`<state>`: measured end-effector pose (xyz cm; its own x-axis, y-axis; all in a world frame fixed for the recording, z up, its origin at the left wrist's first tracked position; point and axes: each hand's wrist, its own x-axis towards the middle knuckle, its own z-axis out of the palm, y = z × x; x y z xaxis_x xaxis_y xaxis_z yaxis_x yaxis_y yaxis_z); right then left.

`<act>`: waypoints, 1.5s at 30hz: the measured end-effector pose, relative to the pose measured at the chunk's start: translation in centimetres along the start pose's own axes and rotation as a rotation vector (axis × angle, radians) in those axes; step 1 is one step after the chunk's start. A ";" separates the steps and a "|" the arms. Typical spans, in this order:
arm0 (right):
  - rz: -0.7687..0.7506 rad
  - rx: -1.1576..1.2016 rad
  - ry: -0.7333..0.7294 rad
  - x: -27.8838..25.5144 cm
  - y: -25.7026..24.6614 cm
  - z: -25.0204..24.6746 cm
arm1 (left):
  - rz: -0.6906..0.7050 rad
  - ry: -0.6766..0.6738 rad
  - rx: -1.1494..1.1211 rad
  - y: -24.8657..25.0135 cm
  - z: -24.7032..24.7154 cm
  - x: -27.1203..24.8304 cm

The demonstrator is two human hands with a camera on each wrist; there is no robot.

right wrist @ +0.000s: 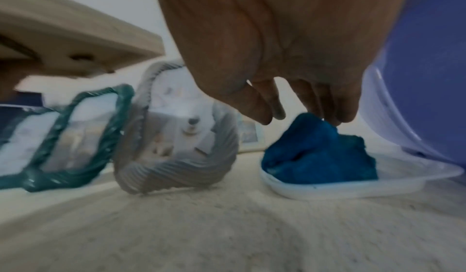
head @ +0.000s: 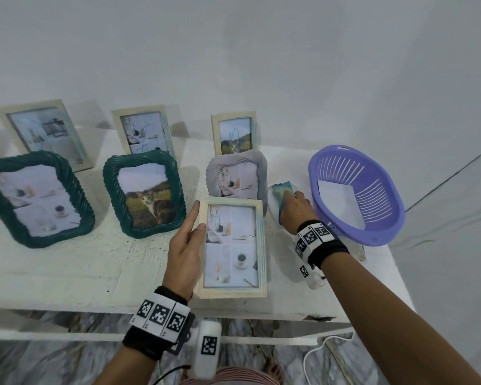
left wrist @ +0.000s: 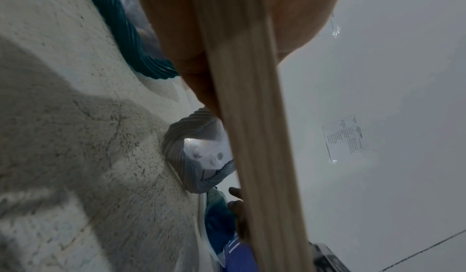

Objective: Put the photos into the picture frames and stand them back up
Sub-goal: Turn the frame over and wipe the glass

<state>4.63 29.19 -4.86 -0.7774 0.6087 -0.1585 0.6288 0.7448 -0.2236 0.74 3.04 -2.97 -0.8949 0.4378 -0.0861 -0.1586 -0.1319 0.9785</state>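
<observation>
Frame, pale wood (head: 232,247), photo fitted: held off the tabletop (head: 75,262) by left hand (head: 186,249) gripping its left edge. Likely light, rigid, glazing fragile (hold by the rails). Just right of it, right hand (head: 294,212) pinches blue cloth (head: 283,193) in clear tray (right wrist: 353,184). Beyond: six frames standing; purple basket (head: 383,226); grey wall.
</observation>
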 end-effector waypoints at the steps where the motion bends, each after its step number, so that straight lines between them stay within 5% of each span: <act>1: -0.023 0.019 -0.001 -0.4 0.0 0.0 | -0.002 -0.003 -0.003 0.2 0.1 0.0; 7: -0.224 0.427 0.153 -6.3 -1.3 -2.3 | -0.016 0.002 0.006 0.7 0.1 0.0; 11: -0.015 1.243 -0.064 -11.3 -3.7 -3.5 | -0.014 0.042 0.006 1.0 0.4 -0.1; 14: 0.040 1.455 -0.152 -13.8 -5.1 -2.0 | -0.044 0.043 -0.018 1.0 0.5 -0.1; 17: 0.059 1.555 -0.048 -14.9 -6.0 -1.2 | -0.091 -0.005 0.012 0.9 0.4 -0.4; 25: -0.264 1.338 0.033 -17.9 -9.0 -0.6 | -0.273 -0.402 -0.013 2.1 0.2 -2.1; 33: -0.398 1.015 0.122 -18.6 -10.1 1.2 | -0.409 -0.388 -0.231 2.9 -1.4 -3.2; 42: -0.440 0.243 0.532 -18.4 -8.6 -0.7 | -0.328 -0.400 -0.014 2.9 -2.1 -3.0; 45: -0.348 0.160 0.472 -19.0 -8.5 -1.2 | -0.297 -0.353 0.054 2.8 -1.2 -3.1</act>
<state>14.10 11.62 1.19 -0.8217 0.4195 0.3858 0.2999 0.8939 -0.3332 2.56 0.22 -0.22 -0.6160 0.7268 -0.3040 -0.3562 0.0872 0.9303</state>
